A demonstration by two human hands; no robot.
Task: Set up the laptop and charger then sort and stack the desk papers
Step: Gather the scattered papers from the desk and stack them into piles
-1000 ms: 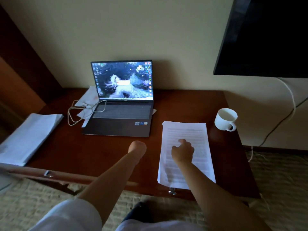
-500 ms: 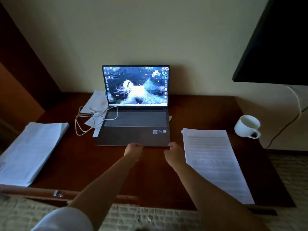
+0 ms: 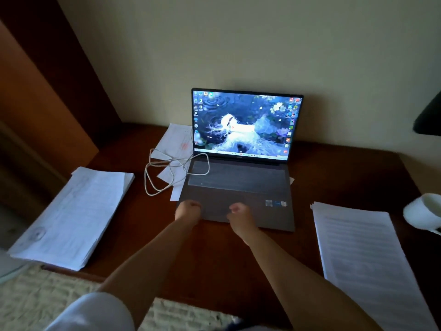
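Both my left hand (image 3: 188,209) and right hand (image 3: 239,215) rest, fingers curled and holding nothing, at the open laptop's (image 3: 238,187) front edge, mid-frame.

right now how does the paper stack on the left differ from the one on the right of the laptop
The left paper stack is thick, and its near end overhangs the desk edge; the right paper stack looks thinner. The left stack slants away to the right, the right stack away to the left. Both are white printed sheets lying flat, untouched.
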